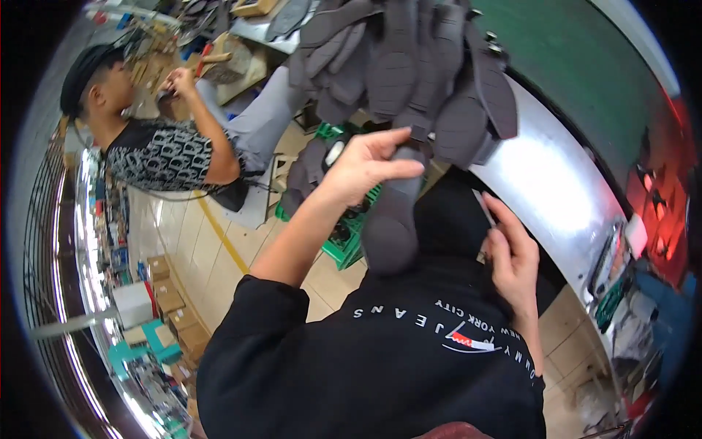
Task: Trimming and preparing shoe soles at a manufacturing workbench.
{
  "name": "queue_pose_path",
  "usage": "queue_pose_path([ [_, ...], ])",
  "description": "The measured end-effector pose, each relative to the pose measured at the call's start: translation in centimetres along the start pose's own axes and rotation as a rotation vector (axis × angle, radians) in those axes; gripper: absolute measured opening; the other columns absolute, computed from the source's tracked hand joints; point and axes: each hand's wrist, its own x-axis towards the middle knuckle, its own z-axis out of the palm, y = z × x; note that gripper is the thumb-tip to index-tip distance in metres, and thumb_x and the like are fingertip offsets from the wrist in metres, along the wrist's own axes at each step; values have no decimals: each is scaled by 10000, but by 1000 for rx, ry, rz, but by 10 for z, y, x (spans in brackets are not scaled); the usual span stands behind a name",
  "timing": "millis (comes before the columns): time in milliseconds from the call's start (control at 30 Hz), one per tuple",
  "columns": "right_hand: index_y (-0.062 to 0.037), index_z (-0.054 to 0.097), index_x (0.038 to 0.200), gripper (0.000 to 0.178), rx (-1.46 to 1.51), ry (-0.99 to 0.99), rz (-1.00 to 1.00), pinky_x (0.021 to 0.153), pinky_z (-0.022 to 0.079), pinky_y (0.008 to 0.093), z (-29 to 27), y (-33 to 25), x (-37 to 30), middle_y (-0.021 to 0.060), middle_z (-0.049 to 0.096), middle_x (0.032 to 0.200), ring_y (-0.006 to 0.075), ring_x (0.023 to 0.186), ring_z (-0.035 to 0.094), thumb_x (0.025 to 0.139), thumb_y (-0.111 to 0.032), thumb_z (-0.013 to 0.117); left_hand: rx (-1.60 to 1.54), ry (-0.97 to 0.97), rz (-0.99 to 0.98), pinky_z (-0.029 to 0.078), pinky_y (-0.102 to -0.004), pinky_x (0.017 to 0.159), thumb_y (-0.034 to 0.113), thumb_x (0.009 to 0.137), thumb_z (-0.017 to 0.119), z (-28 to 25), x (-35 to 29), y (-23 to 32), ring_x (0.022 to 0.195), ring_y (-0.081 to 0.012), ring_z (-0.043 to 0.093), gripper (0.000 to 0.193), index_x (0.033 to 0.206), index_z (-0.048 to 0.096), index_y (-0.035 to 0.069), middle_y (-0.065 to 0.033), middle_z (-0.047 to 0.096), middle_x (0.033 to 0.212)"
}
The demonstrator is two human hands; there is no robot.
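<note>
My left hand [371,164] holds a dark grey shoe sole [391,238] near its narrower end, with the thumb across it and the index finger just beyond that end. The sole hangs down in front of my black shirt. My right hand [514,252] pinches a thin, pale, flat strip [483,207] between thumb and fingers; its exact kind cannot be made out. Just beyond my left hand, many similar dark soles [395,69] lie heaped and overlapping, some hanging over the edge of a shiny metal worktop [537,168].
Below my left forearm stands a green plastic crate [342,252] with dark pieces in it. At the left a seated person [172,150] works with both hands beside a bench. A green board [592,80] borders the worktop; a red-lit area [658,212] and bagged items lie right.
</note>
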Motion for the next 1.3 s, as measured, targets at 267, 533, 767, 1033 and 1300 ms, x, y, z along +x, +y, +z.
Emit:
queue_pose_path([
  [267,-195,285,1529,628,95,-180,265,521,421,233,-18,8,-1,-3,491,582,62,513,448,945,-26,443,-112,-176,-489,457,-226,912,105,772,797,59,2,-13,974,-112,629,658,1326,492,-76,-96,674,1077],
  [533,-215,297,1523,604,301,-187,349,466,402,196,-23,26,-2,-6,517,603,50,478,449,962,-45,443,43,-228,-493,415,-254,960,241,823,765,82,2,-15,1069,-121,572,586,1269,545,-67,-97,642,1133],
  [767,-211,320,1513,583,369,-181,393,461,390,199,-22,19,-8,-9,497,602,48,484,439,963,-55,431,68,-372,-477,373,-274,981,323,863,680,86,-5,-23,1137,-116,486,524,1267,514,34,-37,559,1168],
  [1033,-140,454,1433,506,190,-43,190,526,415,213,-24,20,-17,-19,468,622,50,540,446,944,-14,437,205,-376,-334,464,-285,894,123,714,769,82,-7,-17,1007,-145,579,673,1303,475,-21,-62,570,1108],
  [1300,-83,487,1391,448,139,58,154,522,369,203,-24,14,-16,-41,464,628,36,554,424,947,-26,476,387,-369,-139,439,-295,925,154,680,781,89,-12,-14,1032,-146,545,680,1267,475,-4,-77,542,1123],
])
